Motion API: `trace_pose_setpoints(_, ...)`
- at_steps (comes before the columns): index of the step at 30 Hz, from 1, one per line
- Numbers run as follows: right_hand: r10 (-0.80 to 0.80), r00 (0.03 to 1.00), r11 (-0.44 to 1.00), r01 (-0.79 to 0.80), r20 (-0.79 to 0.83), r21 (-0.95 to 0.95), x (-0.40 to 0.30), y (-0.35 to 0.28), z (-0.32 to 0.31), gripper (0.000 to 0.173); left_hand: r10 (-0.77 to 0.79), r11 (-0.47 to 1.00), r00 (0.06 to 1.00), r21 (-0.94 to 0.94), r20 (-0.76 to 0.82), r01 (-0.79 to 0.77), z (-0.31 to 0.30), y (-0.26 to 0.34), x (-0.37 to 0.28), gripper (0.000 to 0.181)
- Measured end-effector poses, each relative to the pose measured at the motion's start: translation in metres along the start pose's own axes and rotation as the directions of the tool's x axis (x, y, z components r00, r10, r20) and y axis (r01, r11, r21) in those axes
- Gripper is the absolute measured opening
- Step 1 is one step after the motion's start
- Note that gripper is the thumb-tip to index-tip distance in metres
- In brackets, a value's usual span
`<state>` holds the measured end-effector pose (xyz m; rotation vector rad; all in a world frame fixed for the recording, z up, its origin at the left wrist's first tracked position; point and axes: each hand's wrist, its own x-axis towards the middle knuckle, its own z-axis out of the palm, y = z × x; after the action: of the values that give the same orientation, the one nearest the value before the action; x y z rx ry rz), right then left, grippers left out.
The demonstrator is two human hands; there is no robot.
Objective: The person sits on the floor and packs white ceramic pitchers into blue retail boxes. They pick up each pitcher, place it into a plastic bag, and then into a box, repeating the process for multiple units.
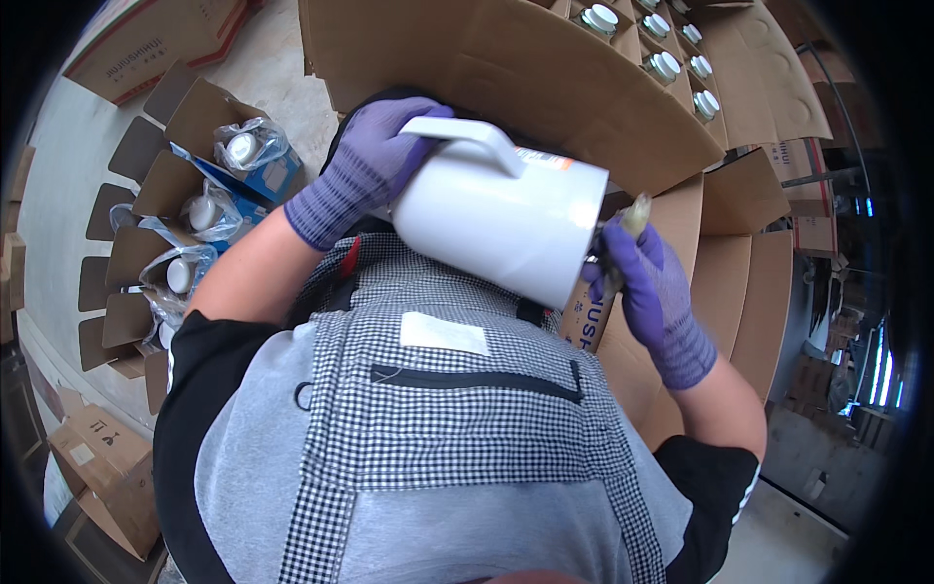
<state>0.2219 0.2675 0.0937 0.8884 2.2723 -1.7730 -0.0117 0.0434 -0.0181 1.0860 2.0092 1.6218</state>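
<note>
A large white jug [503,212] is tilted onto its side in front of my waist. It has a square white handle and an orange and white label near one end. My left hand [379,157], in a purple knit glove, grips the jug's left end close to the handle. At the other end is my right hand [649,285], gloved the same way. Its fingers are closed around a crumpled greenish-grey rag-like thing [636,217], held against or just beside the jug's right end. The end face of the jug is turned away from me and hidden.
A divided cardboard carton [511,66] at the top holds several glass jars [662,67] with white lids. On the left stand several open cartons [157,193] with bagged white-lidded items [243,149]. An open carton [719,292] is at right; a brown box [106,467] lies lower left.
</note>
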Motion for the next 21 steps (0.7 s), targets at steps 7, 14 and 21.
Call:
trace_pose_setpoints(7,-0.661,0.304,-0.314,0.719,0.687,-0.620,-0.039,-0.071,-0.018,0.036,-0.194,0.938,0.913,-0.203,0.359,0.280,-0.006,0.011,-0.003,0.049)
trace_pose_setpoints(14,-0.502,0.379,-0.236,0.804,0.777,-0.545,-0.041,-0.089,-0.002,0.033,0.358,0.918,0.844,0.016,0.400,-0.397,0.018,-0.010,0.013,0.033)
trace_pose_setpoints(21,-0.104,0.972,0.984,0.132,-0.212,0.122,0.018,0.006,-0.020,0.036,0.197,0.980,0.930,0.085,-0.311,-0.179,0.033,0.038,-0.008,0.031)
